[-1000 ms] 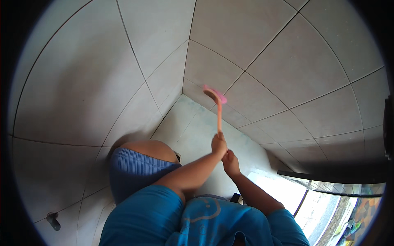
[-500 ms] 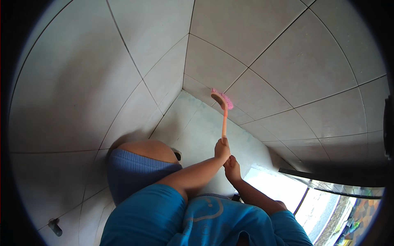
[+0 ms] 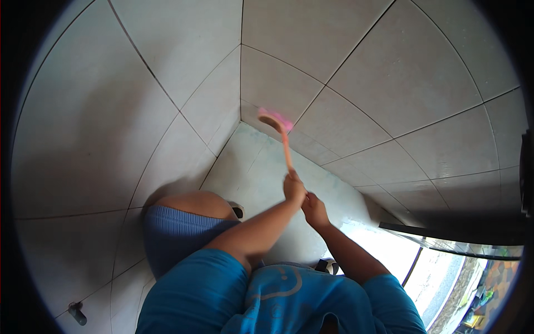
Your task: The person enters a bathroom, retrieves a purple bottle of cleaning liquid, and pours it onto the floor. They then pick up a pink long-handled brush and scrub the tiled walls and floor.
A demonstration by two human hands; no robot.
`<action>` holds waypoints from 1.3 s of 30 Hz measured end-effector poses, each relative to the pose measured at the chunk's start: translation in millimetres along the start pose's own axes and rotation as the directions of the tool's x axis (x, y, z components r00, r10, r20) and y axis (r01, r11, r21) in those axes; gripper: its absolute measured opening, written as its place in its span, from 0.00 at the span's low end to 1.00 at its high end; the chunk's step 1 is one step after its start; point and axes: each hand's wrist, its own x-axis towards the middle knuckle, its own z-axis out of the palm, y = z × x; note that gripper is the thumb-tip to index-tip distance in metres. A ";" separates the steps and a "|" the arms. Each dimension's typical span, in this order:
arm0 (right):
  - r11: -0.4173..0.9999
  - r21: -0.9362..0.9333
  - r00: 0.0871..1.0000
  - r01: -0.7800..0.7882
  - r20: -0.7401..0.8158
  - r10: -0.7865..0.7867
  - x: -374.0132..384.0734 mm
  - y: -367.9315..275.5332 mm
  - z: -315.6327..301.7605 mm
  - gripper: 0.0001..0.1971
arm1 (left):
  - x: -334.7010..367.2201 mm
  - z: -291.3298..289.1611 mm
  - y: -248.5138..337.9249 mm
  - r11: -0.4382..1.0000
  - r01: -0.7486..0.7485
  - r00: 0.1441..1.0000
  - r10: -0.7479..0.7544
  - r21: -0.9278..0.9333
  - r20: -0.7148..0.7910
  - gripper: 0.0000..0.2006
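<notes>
A long-handled scrub brush [image 3: 287, 151] with an orange-peach handle and pink bristles is held out ahead of me. Its bristles, smeared by motion, are against or close to the low part of the tiled wall [image 3: 282, 83], near the corner; I cannot tell if they touch. My left hand [image 3: 295, 188] is wrapped round the handle's middle. Lower down, my right hand [image 3: 315, 210] grips the handle's end, close beside the left one. Part of the handle is hidden by my fingers.
Another tiled wall [image 3: 83, 128] stands on my left, with a small dark fitting [image 3: 78, 313] low on it. Below lies a pale floor [image 3: 245, 167]. At the right are a dark-edged panel [image 3: 445, 239] and a bright opening. My bent knee [image 3: 200, 203] is near the left wall.
The brush head has moved left and slightly up along the wall toward the corner. Both hands have shifted a little the same way, still on the handle.
</notes>
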 end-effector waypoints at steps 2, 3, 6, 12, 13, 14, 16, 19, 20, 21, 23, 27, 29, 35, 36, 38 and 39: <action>0.994 0.034 0.994 -0.107 -0.012 0.107 -37.6 14.4 -11.5 0.15 | -48.1 6.5 0.7 0.999 0.043 0.988 -0.047 0.030 0.148 0.24; 0.979 0.116 0.985 -0.170 -0.025 0.173 -53.9 27.7 -9.1 0.15 | -69.1 5.5 8.1 0.998 0.056 0.974 -0.057 0.008 0.221 0.23; 0.981 0.071 0.982 -0.178 -0.044 0.181 -55.7 15.3 -9.0 0.16 | -69.0 3.0 5.8 0.999 0.023 0.974 -0.028 0.025 0.226 0.22; 0.998 -0.050 0.999 0.045 -0.027 -0.047 33.8 -22.7 19.6 0.15 | 26.5 -26.1 31.6 0.972 -0.041 0.999 0.047 -0.233 0.024 0.24; 0.996 -0.079 0.999 0.039 0.002 -0.039 44.6 -25.4 21.7 0.15 | 27.6 -30.2 46.5 0.962 -0.014 0.999 0.023 -0.271 0.029 0.23; 0.998 -0.061 0.999 -0.019 0.029 0.021 49.5 -28.1 22.0 0.16 | 27.1 -34.1 53.6 0.949 0.015 1.000 -0.006 -0.315 0.027 0.23; 0.999 -0.040 1.000 0.018 0.022 -0.017 39.2 -26.2 16.0 0.16 | 18.0 -31.4 50.0 0.972 -0.002 0.999 0.014 -0.237 0.048 0.22; 1.000 0.002 0.998 -0.010 -0.057 0.010 -14.5 2.7 1.5 0.14 | -15.2 -9.5 5.4 0.996 -0.009 0.985 0.024 -0.087 0.172 0.23; 0.996 -0.024 0.995 -0.083 -0.053 0.081 -38.0 16.5 -5.9 0.14 | -34.7 -2.1 -11.8 0.996 0.039 0.962 -0.016 -0.078 0.272 0.23; 0.990 0.013 0.984 -0.144 -0.102 0.144 -64.5 32.5 -12.9 0.14 | -60.7 5.5 -17.4 0.998 0.054 0.913 -0.058 0.022 0.403 0.23; 0.968 0.102 0.956 -0.231 -0.159 0.245 -106.7 51.8 -22.2 0.14 | -94.9 12.1 -21.2 0.990 0.074 0.757 -0.134 0.120 0.640 0.20; 0.982 0.073 0.965 -0.174 -0.184 0.185 -109.2 43.8 -31.8 0.13 | -101.4 12.5 -11.0 0.983 0.183 0.722 -0.151 0.025 0.675 0.18; 0.986 -0.058 0.979 -0.158 -0.141 0.148 -78.3 25.7 -31.2 0.12 | -87.7 10.6 5.7 0.962 0.242 0.840 -0.142 -0.127 0.523 0.17; 0.999 -0.013 0.995 -0.033 -0.090 0.032 -14.4 -17.9 -22.0 0.16 | -48.5 -8.8 62.1 0.917 0.124 0.978 -0.047 -0.380 0.204 0.16; 0.998 -0.007 0.994 -0.054 -0.097 0.054 -17.9 -19.8 -25.6 0.17 | -53.7 -8.1 61.6 0.924 0.134 0.974 -0.055 -0.357 0.221 0.16; 0.996 -0.038 0.992 -0.079 -0.098 0.075 -38.4 -12.0 -44.7 0.16 | -76.5 -0.9 57.9 0.915 0.221 0.944 -0.114 -0.338 0.310 0.14; 0.994 -0.049 0.991 -0.098 -0.099 0.093 -54.6 -3.0 -56.8 0.15 | -83.0 6.2 45.4 0.961 0.196 0.893 -0.091 -0.198 0.440 0.13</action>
